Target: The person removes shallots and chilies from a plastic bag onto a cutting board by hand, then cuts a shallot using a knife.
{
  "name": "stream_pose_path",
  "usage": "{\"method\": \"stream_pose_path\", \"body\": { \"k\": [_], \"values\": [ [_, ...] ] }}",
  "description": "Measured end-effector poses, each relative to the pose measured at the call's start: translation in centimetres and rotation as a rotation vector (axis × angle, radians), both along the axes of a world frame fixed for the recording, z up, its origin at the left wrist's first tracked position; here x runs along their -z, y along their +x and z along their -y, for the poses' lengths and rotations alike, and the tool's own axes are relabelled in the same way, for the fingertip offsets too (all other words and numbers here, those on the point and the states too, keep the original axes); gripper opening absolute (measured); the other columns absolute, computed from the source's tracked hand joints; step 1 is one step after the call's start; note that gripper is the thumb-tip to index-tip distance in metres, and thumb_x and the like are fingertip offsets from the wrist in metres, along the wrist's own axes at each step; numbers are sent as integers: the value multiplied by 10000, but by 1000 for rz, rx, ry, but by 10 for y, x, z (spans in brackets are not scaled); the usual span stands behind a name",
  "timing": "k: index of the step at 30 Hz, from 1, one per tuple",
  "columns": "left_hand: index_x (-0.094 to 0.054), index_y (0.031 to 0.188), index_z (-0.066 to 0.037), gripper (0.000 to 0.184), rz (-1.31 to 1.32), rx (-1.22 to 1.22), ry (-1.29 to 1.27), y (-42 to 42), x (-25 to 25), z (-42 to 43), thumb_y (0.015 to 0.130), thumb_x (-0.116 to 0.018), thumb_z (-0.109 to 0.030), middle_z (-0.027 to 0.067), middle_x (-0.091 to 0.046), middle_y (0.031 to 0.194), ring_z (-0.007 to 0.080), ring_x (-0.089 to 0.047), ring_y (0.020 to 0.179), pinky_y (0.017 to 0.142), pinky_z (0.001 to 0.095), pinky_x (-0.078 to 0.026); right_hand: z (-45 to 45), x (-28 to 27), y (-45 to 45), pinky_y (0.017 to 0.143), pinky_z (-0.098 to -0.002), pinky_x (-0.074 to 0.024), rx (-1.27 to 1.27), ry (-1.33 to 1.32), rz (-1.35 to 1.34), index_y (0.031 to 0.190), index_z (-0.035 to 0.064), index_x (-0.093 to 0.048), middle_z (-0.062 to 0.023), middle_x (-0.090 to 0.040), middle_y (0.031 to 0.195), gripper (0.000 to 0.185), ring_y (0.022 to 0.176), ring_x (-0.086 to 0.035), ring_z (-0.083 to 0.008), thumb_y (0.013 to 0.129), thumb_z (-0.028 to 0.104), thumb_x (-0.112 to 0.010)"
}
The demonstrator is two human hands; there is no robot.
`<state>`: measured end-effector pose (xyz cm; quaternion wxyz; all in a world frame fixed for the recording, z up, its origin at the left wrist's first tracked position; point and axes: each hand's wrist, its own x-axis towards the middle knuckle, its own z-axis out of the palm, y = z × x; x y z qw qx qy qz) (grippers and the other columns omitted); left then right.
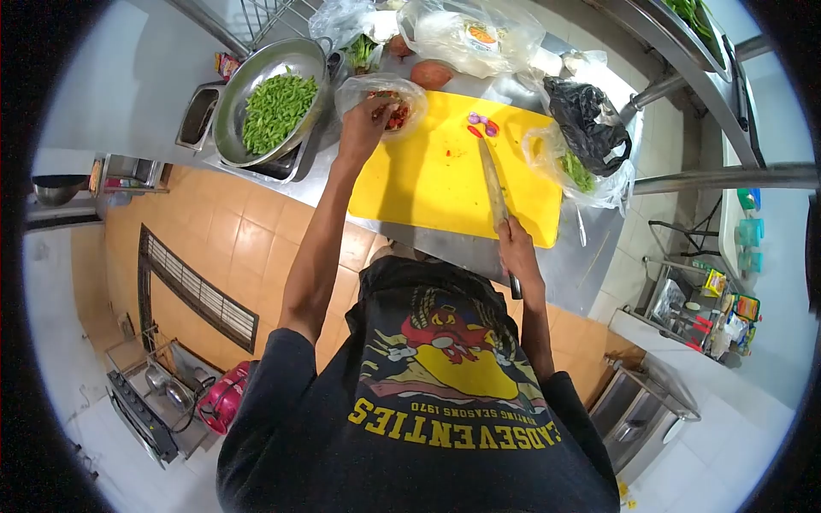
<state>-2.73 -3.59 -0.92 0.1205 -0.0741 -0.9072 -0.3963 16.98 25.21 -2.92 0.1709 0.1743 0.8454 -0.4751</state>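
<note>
My right hand (516,248) is wrapped around the handle of a long kitchen knife (491,178), whose blade points away across the yellow cutting board (410,188). Just past the knife's tip lie a few shallot pieces (479,120) and slices of red chilli (475,132). My left hand (366,126) reaches over a clear plastic bag (417,101) at the board's far left corner, fingers drawn together above the chopped red pieces (397,118) inside. Whatever those fingers hold is too small to make out.
Left of the board, a wide metal pan (224,120) holds chopped green vegetables (278,111). A brown root vegetable (432,74) and a large plastic bag (453,38) lie behind it. At the right are a black plastic bag (586,115) and a clear bag with greens (577,171). A metal rail (727,178) crosses there.
</note>
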Motion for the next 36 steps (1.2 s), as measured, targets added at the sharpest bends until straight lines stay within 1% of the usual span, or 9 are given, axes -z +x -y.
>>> {"method": "stream_pose_path", "body": {
  "k": [1, 5, 8, 10, 20, 22, 28, 32, 36],
  "values": [
    [-702, 1044, -73, 186, 32, -3, -2, 0, 2, 0, 865, -668, -109, 160, -701, 964, 319, -688, 878, 770, 379, -537, 0, 2, 2, 358, -352, -414, 30, -14, -19, 978, 10, -520, -86, -471, 494, 279, 343, -481, -201, 998, 268, -416],
    [-696, 1045, -57, 190, -62, 21, -48, 14, 8, -10, 860, -663, -85, 159, -698, 981, 303, -691, 846, 748, 374, -539, 1, 3, 3, 352, -357, -413, 29, -3, -41, 995, 5, -522, -87, -476, 508, 287, 346, -485, -205, 999, 269, -409],
    [-685, 1009, -17, 162, -31, 170, 208, 37, 10, -36, 857, -650, -57, 155, -691, 927, 271, -675, 767, 697, 367, -538, 3, 3, 2, 360, -356, -422, -5, 6, -33, 1008, 1, -520, -97, -491, 526, 294, 356, -496, -208, 1000, 271, -405],
    [-682, 986, -11, 150, 56, 237, 227, 49, 24, -55, 851, -659, -73, 157, -683, 921, 284, -671, 788, 718, 376, -535, 4, -4, 1, 446, -428, -494, -34, 7, 12, 1013, -25, -515, -200, -551, 600, 350, 406, -557, -300, 1006, 295, -373],
    [-680, 986, -42, 183, 41, 240, -81, 52, 65, -91, 824, -672, -129, 153, -670, 943, 346, -624, 895, 806, 432, -513, 6, 1, 5, 485, -435, -494, 3, 20, 34, 959, -30, -522, -224, -562, 619, 341, 428, -565, -336, 999, 281, -388],
    [-682, 988, -44, 175, 45, 219, -64, 53, 63, -88, 834, -660, -123, 154, -672, 952, 344, -626, 903, 810, 429, -512, 5, 14, 7, 368, -355, -413, 0, 18, -135, 947, 11, -512, -105, -491, 526, 274, 375, -506, -211, 997, 260, -408],
    [-686, 990, -40, 152, -29, 70, 179, 52, 22, -57, 852, -647, -93, 163, -684, 973, 342, -648, 903, 804, 409, -512, 7, -7, 3, 361, -339, -411, 39, -31, 16, 937, 22, -511, -77, -472, 519, 250, 364, -480, -185, 992, 248, -419],
    [-690, 1023, -77, 188, -116, -66, 70, 30, -7, -18, 841, -647, -51, 188, -675, 918, 335, -664, 788, 707, 393, -520, 7, -5, 0, 357, -331, -408, 40, -33, 27, 931, 24, -505, -64, -461, 517, 249, 361, -468, -174, 992, 252, -426],
    [-679, 1102, -73, 248, -105, -54, 7, 14, -10, 4, 858, -643, -44, 189, -693, 956, 296, -698, 839, 722, 367, -531, 5, -1, 0, 349, -330, -401, 25, -32, -30, 918, 25, -500, -64, -463, 517, 251, 359, -469, -171, 991, 254, -430]
  ]
}}
